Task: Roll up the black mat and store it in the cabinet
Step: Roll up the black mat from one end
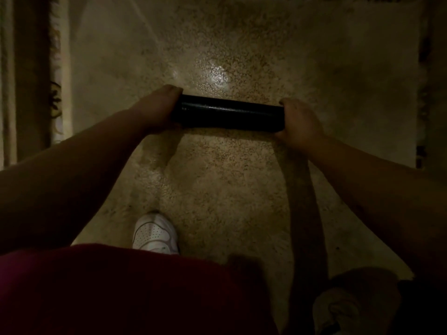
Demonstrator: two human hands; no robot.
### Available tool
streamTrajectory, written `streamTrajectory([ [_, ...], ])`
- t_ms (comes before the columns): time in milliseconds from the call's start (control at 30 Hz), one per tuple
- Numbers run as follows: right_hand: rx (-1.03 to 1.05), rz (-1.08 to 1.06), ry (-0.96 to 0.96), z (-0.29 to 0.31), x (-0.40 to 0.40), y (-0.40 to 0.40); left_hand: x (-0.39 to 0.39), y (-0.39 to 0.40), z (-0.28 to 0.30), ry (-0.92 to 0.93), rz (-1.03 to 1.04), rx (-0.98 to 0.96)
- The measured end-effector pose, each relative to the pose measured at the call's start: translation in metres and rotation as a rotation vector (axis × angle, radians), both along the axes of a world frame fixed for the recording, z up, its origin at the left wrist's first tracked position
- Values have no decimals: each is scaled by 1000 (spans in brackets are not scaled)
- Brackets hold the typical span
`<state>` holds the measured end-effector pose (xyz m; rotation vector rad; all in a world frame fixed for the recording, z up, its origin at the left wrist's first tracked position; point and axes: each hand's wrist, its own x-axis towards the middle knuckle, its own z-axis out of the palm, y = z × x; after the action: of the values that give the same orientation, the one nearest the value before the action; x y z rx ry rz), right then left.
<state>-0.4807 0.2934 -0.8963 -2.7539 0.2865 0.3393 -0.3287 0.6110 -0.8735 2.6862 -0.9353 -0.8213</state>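
Hands grip the two ends of the rolled black mat (pixel 227 114), a smooth, slightly glossy cylinder whose long axis runs left to right across my view. I have my left hand (pixel 160 110) wrapped over its left end, fingers curled across the top, and my right hand (pixel 298 122) closed around its right end. It is fully rolled, over the speckled beige floor (pixel 229 180), which shines under a light. My white perforated shoe (pixel 154 234) stands nearer me.

Dim room, speckled beige floor (pixel 229 189) with a glare spot, patterned curtain (pixel 55 76) at left
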Motion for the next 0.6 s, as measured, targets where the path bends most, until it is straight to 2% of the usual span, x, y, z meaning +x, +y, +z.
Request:
streamTrajectory([
  [67, 106, -22, 33, 4, 4, -7, -4, -1, -4, -38, -5, -15],
  [167, 135, -13, 118, 14, 15, -14, -1, -1, -5, -41, -6, -27],
  [300, 205, -63, 252, 20, 24, -24, 5, 5, -3, 52, 70, -54],
  [367, 298, -114, 302, 22, 23, -29, 4, 16, -1, 166, 139, -64],
  [467, 619, -276, 362, 26, 16, -36, -6, 35, 2, 358, 309, -162],
  [600, 1053, -521, 306, 29, 5, -41, -27, 46, 10, 621, 660, -508],
])
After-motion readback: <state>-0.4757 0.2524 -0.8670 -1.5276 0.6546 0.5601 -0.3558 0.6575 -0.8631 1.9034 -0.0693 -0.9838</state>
